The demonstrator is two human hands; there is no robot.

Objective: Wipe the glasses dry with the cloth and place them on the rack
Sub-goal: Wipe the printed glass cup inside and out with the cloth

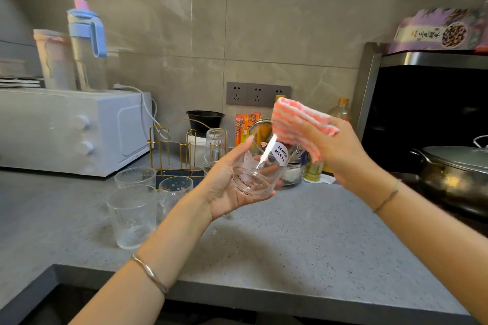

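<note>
My left hand [224, 182] grips a clear printed glass [260, 166] tilted above the grey counter, its mouth facing up and right. Just to its right, my right hand [335, 150] holds a pink-and-white striped cloth [298, 124], which hangs close to the glass rim. A gold wire rack [171, 150] stands behind on the counter with one ribbed glass [215, 144] upside down on it. Three more glasses [133, 215] [136, 177] [175, 187] stand upright at the left front of the rack.
A white microwave [71, 129] sits at the left with bottles on top. Jars, sauce bottles and a black bowl [205, 117] line the wall behind the rack. A lidded metal pot [456, 169] sits at the right. The counter's front edge [237, 290] runs below my arms.
</note>
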